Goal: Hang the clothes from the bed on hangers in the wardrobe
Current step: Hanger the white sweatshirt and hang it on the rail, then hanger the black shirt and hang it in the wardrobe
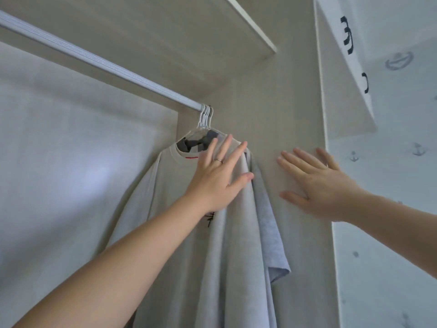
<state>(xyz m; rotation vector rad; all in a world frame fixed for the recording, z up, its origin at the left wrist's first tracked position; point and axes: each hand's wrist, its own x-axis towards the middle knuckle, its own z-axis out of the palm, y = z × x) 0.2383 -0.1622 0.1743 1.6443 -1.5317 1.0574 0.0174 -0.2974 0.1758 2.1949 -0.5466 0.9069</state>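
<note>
A light grey T-shirt (165, 209) hangs on a white hanger (205, 119) at the right end of the wardrobe rail (94, 62). Behind it hang a bluish-grey garment (269, 223) and a dark grey one (203, 140), on more white hangers. My left hand (218, 174) lies flat with straight fingers on the T-shirt's right shoulder. My right hand (314, 183) is spread open with straight fingers in front of the wardrobe's side wall (272, 102), holding nothing; contact with the panel is unclear.
A shelf (250, 24) runs above the rail. The wardrobe's back panel (59, 150) fills the left. At the right stands an open white door (350, 74) with black handles, and beyond it wallpaper with anchor prints (390, 233).
</note>
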